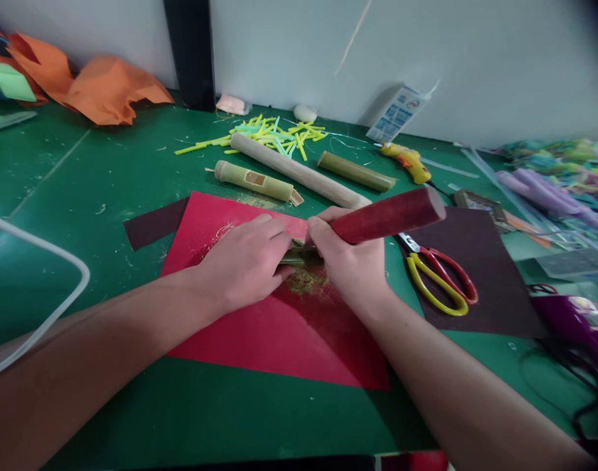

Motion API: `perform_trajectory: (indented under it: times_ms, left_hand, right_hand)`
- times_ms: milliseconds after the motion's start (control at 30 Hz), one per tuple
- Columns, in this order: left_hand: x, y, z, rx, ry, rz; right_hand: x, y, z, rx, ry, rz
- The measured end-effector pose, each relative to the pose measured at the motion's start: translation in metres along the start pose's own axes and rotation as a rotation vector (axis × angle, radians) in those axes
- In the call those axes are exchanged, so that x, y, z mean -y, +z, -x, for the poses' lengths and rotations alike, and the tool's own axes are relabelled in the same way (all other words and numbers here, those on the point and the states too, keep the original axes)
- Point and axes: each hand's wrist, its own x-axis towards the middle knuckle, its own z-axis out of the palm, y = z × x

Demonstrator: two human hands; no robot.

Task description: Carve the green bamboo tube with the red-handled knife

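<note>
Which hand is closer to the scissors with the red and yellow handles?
Right. The right hand, gripping a thick dark red rod, is just left of the scissors. The left hand is farther left, holding a green bamboo piece over the flat red sheet.

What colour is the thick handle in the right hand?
The handle is dark red, best seen in the head view.

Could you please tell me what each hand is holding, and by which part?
The left hand holds a bamboo piece by its left part; the right hand grips a red-handled tool by the lower end of its handle.
</note>
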Motion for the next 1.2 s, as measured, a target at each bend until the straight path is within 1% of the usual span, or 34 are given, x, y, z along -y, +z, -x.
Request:
perform_trajectory:
  times_ms: [200,333,433,533,733,1033,1200]
  left_hand:
    - [0.0004,-0.0005,-0.0012,0.044,-0.019,0.039]
    - [-0.0008,-0.0027,-0.0009,0.061,-0.037,0.071]
    - [-0.0016,-0.0037,-0.0003,0.066,-0.046,0.041]
    - [-0.0015,-0.0035,0.0,0.05,-0.034,0.013]
    - [-0.0033,-0.0039,0.0001,0.028,0.024,-0.02]
    - [-0.0047,-0.0043,0.0007,-0.014,0.089,-0.051]
    - [-0.0053,-0.0045,0.0013,-0.023,0.095,-0.054]
  right_hand:
    - [0.0028,0.0,-0.0016,0.024,0.002,-0.016]
    - [0.0022,-0.0028,0.0009,0.069,0.053,-0.069]
    - [0.0007,-0.0038,0.0023,0.026,0.072,-0.077]
    - [0.0007,-0.0028,0.0014,-0.009,0.06,-0.071]
    - [0.0032,-0.0017,-0.001,0.042,0.067,-0.067]
    - [0.0048,-0.0049,0.0023,0.074,0.087,-0.053]
    - [0.0035,-0.0049,0.0027,0.066,0.099,-0.054]
